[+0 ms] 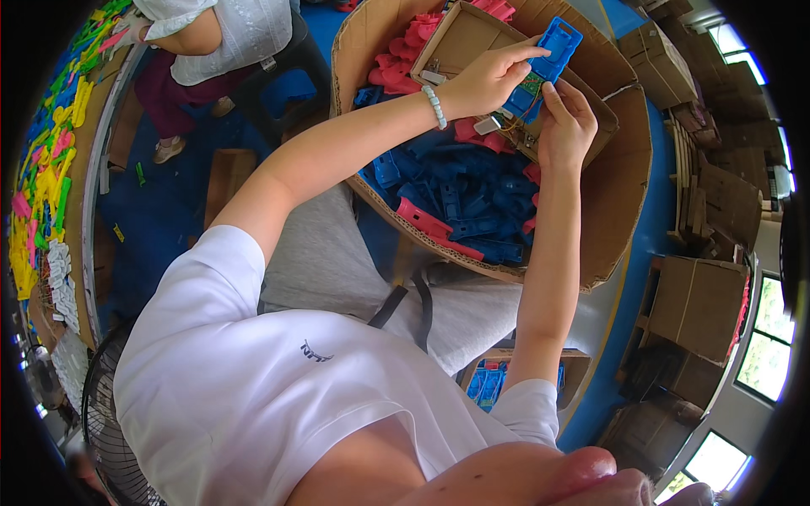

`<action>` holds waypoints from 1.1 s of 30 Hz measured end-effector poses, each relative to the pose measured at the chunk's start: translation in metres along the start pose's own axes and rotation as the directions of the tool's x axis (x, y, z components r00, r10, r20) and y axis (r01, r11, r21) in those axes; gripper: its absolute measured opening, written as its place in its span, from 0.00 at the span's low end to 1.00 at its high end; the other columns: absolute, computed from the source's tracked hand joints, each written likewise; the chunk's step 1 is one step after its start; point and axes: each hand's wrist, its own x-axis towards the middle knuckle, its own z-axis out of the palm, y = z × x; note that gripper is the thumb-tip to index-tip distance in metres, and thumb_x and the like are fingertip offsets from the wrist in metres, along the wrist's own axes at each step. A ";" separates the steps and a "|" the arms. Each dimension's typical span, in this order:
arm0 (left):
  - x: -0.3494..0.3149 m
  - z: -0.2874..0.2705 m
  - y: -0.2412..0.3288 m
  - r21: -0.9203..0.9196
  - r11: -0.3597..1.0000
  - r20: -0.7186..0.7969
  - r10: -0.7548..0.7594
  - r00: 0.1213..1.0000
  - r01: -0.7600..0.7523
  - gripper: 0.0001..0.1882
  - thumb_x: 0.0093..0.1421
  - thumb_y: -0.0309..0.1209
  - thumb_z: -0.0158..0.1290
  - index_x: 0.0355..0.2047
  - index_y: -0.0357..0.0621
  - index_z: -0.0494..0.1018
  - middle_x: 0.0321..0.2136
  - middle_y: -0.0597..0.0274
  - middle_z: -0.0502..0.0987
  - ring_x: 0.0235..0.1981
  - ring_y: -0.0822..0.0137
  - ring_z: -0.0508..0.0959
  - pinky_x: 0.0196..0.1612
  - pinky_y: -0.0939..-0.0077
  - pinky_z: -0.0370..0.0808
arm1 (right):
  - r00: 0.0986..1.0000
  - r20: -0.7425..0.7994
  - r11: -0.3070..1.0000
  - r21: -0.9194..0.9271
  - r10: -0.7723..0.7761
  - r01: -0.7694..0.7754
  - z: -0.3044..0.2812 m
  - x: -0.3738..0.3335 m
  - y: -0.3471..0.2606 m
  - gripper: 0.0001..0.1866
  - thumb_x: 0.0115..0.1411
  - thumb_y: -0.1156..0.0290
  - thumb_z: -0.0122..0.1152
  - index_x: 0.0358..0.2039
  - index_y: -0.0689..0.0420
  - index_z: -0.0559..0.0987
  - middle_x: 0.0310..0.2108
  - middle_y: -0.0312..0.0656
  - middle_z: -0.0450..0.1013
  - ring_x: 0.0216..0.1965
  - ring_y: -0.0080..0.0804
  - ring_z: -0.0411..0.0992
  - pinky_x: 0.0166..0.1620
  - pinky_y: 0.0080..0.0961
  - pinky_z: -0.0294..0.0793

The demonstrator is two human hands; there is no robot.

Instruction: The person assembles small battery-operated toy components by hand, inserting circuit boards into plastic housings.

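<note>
- a blue moulded plastic casing [558, 44], long and rectangular, is up in front of the person, above a shallow brown cardboard tray [450, 42].
- the left hand [498, 78] reaches in from the left; its index finger is extended, with the tip on the upper part of the casing. the thumb is bent below it; whether these 2 digits pinch the plastic, i cannot tell.
- the right hand [567, 122] comes up from below and grasps the casing at its lower right edge, thumb against the near side, the other fingers curled.
- a small green circuit board [531, 83] with thin coloured wires shows in the casing, between the 2 hands.
- a small pale, boxy part [487, 125] sits just below the left hand, near the wires.
- a bracelet of pale round beads [434, 107] circles the left wrist.
- the tray rests inside a large open brown cardboard box [620, 207], on a heap of plastic parts: dark blue pieces [447, 190] nearer the person, pinkish-red pieces [395, 69] mostly beyond.
- at the upper left, a seated co-worker in a white top [249, 34] is beside a table strewn with yellow, green and pink plastic pieces [59, 181].
</note>
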 end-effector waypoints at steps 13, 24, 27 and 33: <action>0.009 -0.003 -0.005 -0.713 0.690 0.072 -0.104 0.992 0.125 0.18 0.68 0.26 0.42 0.56 0.42 0.70 0.50 0.57 0.74 0.46 0.71 0.76 0.49 0.75 0.76 | 0.997 -0.072 0.998 0.064 0.004 0.001 0.009 0.000 0.010 0.12 0.58 0.82 0.63 0.42 0.71 0.76 0.36 0.45 0.75 0.35 0.29 0.75 0.39 0.22 0.77; 0.016 -0.023 -0.012 -0.859 0.502 -0.143 -0.042 0.989 -0.103 0.20 0.67 0.26 0.45 0.59 0.47 0.64 0.45 0.60 0.74 0.47 0.66 0.77 0.49 0.73 0.74 | 0.767 0.529 0.916 -0.053 0.363 -0.397 -0.018 0.002 0.017 0.22 0.62 0.68 0.55 0.54 0.67 0.72 0.50 0.50 0.73 0.50 0.37 0.72 0.55 0.35 0.68; 0.018 -0.031 -0.007 -0.385 0.896 -0.304 0.105 0.947 -0.223 0.22 0.66 0.28 0.46 0.61 0.46 0.62 0.52 0.54 0.71 0.55 0.61 0.70 0.56 0.69 0.68 | 0.710 0.529 0.873 -0.136 0.464 -0.469 -0.014 -0.004 0.012 0.17 0.62 0.71 0.56 0.50 0.66 0.75 0.47 0.49 0.75 0.48 0.33 0.73 0.51 0.29 0.70; 0.017 -0.027 0.010 0.323 0.884 -0.507 0.463 0.727 -0.338 0.20 0.68 0.33 0.45 0.57 0.38 0.62 0.52 0.48 0.71 0.52 0.56 0.72 0.55 0.65 0.69 | 0.778 0.462 0.869 -0.449 0.425 -0.207 -0.009 -0.008 0.007 0.13 0.56 0.80 0.63 0.43 0.65 0.78 0.34 0.40 0.78 0.34 0.22 0.75 0.37 0.16 0.72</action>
